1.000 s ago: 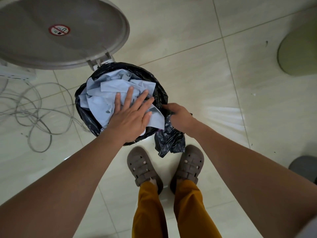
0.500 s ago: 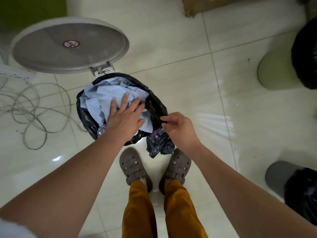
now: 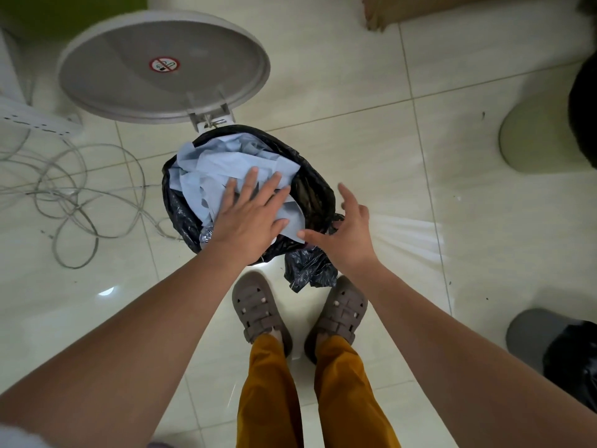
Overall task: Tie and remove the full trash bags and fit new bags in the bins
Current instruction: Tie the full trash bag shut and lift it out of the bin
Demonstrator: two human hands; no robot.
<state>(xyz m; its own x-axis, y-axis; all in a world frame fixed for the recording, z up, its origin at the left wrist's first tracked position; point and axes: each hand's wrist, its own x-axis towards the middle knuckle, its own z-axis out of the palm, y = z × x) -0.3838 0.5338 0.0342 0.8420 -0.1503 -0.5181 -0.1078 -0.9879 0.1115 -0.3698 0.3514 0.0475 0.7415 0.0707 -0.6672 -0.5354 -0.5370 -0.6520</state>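
Head view looks down on a black trash bag (image 3: 315, 202) lining a small bin in the middle of the tiled floor (image 3: 355, 76), its round lid (image 3: 161, 69) tipped back on the far side. Blue paper (image 3: 219, 176) fills the bag. Left hand (image 3: 248, 221) presses flat on the paper, fingers straight. Right hand (image 3: 350, 227) hovers at the bag's right rim, grip released, fingers spread. Cables (image 3: 64, 195) lie at left.

Glossy cream tiled floor (image 3: 339, 76), tangled grey cables (image 3: 64, 202), white power strip (image 3: 35, 121), lined bin (image 3: 310, 195)
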